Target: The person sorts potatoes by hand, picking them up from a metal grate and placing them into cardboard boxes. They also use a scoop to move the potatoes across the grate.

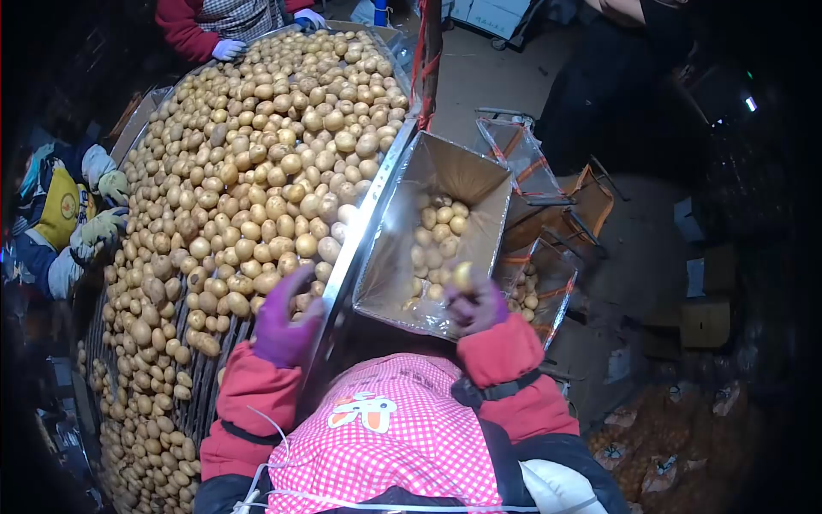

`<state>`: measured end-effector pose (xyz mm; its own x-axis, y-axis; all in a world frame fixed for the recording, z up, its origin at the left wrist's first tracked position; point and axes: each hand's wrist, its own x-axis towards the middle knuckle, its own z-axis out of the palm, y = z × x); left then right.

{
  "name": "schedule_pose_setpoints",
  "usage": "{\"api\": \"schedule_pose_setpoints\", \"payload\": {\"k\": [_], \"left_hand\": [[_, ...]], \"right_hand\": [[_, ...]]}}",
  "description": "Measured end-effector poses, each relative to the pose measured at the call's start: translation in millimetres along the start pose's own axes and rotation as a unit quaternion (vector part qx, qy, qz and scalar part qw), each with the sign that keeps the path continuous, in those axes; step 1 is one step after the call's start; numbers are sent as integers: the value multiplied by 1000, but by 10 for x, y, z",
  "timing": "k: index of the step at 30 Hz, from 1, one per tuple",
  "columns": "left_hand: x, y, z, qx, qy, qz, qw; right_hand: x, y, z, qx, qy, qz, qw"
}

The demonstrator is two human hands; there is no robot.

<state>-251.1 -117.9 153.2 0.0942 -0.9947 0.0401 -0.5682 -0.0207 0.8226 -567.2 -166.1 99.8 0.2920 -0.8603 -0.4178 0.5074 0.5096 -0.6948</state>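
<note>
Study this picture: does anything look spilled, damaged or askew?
Only the cardboard box sits tilted against the table edge; potatoes lie on the table, none visibly spilled. The right hand holds a potato above it.

Your left hand, in a purple glove, lies on the heap of small yellow-brown potatoes covering the long metal-edged worktop, its back to the camera, so you cannot see whether it grips one. Your right hand, gloved the same, pinches a single pale potato above the open plastic-lined cardboard box, which holds a shallow layer of potatoes. Other workers reach the heap: a white-gloved hand at the far end and a pale-gloved hand on the left side.
</note>
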Motion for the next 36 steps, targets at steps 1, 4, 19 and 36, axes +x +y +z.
{"api": "schedule_pose_setpoints", "payload": {"k": [1, 4, 19, 36], "left_hand": [[-48, -191, -57, -31, 34, -40, 998], [-309, -866, -355, -34, 149, -76, 985], [-2423, -1152, -1082, 88, 230, -465, 850], [-1485, -1505, -1193, -174, 294, -252, 906]], "right_hand": [[-25, -92, -196, 40, 66, -37, 996], [66, -605, -831, 146, 100, -49, 983], [2214, -844, -602, -252, -111, -49, 960], [819, 1342, 2454, -103, -378, 293, 872]]}}
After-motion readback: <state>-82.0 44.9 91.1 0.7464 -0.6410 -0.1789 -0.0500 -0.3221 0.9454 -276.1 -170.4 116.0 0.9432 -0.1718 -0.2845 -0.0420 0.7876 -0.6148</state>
